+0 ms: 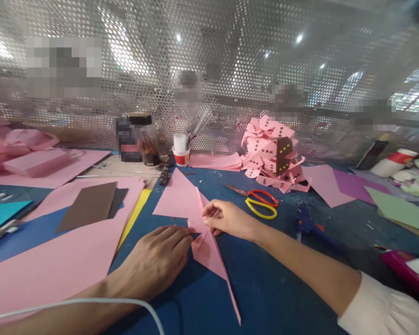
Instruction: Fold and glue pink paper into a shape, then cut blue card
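A folded piece of pink paper (209, 256) lies on the blue table in front of me, with creased flaps and a long narrow strip pointing toward me. My right hand (226, 218) pinches its upper right edge between thumb and bent fingers. From the left, my left hand (160, 253) is closed at the paper's left edge, its fingertips pressed together there and its thumb hidden. Beyond both hands is a flat pink sheet (176, 197), partly touching or under the folded piece; I cannot tell which. Scissors (261, 202) with red and yellow handles lie beyond my right hand.
Pink sheets (56, 251) and brown card (89, 204) spread at left. A glue gun (309, 225) lies right. At the back stand a jar (149, 144), a paper cup (180, 156) and a pink paper model (268, 151). A white cable (101, 301) crosses my left forearm.
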Available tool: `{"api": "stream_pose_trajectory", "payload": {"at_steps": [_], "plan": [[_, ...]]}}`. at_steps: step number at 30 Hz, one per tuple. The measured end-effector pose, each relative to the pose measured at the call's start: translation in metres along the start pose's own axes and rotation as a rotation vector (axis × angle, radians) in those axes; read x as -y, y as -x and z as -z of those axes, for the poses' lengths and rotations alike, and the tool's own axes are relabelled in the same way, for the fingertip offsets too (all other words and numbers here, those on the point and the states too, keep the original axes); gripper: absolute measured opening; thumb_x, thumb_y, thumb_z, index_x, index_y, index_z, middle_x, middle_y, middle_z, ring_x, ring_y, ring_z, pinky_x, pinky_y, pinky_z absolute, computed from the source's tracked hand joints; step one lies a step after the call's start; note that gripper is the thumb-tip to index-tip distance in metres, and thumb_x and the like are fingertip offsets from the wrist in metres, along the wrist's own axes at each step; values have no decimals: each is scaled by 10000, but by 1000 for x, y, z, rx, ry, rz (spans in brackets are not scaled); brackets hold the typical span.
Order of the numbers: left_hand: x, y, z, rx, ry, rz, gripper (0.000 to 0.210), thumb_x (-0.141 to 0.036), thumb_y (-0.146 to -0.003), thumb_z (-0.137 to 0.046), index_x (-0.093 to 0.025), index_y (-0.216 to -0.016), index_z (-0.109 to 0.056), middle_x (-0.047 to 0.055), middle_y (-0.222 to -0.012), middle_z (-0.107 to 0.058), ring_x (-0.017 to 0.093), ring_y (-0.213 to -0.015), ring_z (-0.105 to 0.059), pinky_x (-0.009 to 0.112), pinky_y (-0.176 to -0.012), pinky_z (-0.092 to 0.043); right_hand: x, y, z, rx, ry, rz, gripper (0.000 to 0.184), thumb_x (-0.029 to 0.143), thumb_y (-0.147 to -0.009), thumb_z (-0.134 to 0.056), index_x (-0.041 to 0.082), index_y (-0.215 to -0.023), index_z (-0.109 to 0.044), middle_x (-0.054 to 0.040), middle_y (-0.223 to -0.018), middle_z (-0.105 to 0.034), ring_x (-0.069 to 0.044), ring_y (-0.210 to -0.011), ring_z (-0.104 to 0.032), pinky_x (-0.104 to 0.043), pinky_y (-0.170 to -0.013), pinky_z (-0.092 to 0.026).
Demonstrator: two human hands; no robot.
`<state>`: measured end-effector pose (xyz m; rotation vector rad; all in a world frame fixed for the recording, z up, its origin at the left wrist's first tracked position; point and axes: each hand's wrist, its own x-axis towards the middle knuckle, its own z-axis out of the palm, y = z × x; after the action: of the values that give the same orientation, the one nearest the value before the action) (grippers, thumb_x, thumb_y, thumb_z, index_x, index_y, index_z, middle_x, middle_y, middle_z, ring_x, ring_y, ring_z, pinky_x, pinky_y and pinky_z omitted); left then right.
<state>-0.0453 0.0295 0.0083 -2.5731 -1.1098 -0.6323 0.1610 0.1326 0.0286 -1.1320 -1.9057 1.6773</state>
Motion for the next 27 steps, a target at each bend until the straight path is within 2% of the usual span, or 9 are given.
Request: {"api": "stream_pose_trajectory", "payload": {"at_steps": [2, 5, 7, 10, 17, 22, 27], "plan": [[0, 0, 0, 0, -2, 2, 184, -105, -984, -471, -144, -1019, -647, 97, -1056, -768, 235, -992, -739, 392, -848, -631, -1, 1, 0, -25, 108, 61, 99, 152, -872, -643, 176, -966, -628, 25, -789, -632, -102, -641, -641, -228, -615, -550], [0, 0, 1, -3, -15, -7, 200, -117, -993, -465, -142, -1049, -655, 99, -1069, -766, 235, -1005, -734, 389, -860, -629, 0, 2, 1, -126, 271, 213, 81, 148, -858, -643, 187, -927, -662, 4, -876, -696, -123, -778, -656, -251, -740, -525], [0, 1, 1, -18, -39, -20, 216, -130, -998, -466, -139, -1090, -661, 102, -1079, -764, 248, -1028, -726, 403, -875, -625, 1, 2, 1, -180, 300, 280, 84, 140, -863, -626, 191, -913, -669, 2, -921, -715, -129, -855, -659, -253, -797, -503], [1, 2, -1, -21, -50, -9, 245, -123, -987, -472, -138, -1141, -662, 104, -1107, -754, 260, -1066, -707, 416, -902, -614, 2, 4, -1, -188, 271, 321, 81, 164, -887, -601, 199, -921, -666, 5, -943, -721, -131, -883, -670, -246, -795, -494], [0, 1, -2, 9, 12, 55, 242, -99, -971, -467, -156, -1093, -668, 95, -1026, -731, 231, -1028, -686, 381, -896, -590, -3, 5, -6, -53, 302, 305, 115, 132, -874, -614, 199, -928, -691, -11, -975, -724, -138, -873, -677, -248, -809, -506], [1, 2, -4, 69, 67, 147, 292, -99, -967, -448, -169, -1188, -626, 89, -1084, -707, 239, -997, -667, 399, -852, -578, -2, 4, -4, -46, 280, 288, 124, 123, -878, -606, 190, -930, -697, -11, -964, -733, -137, -877, -679, -242, -811, -505], [3, 4, -5, 107, 116, 216, 348, -91, -950, -439, -202, -1233, -608, 85, -1151, -678, 243, -1036, -638, 406, -898, -544, -2, 1, 0, -81, 273, 294, 108, 149, -885, -614, 194, -934, -699, -8, -957, -739, -142, -883, -682, -253, -813, -504]]}}
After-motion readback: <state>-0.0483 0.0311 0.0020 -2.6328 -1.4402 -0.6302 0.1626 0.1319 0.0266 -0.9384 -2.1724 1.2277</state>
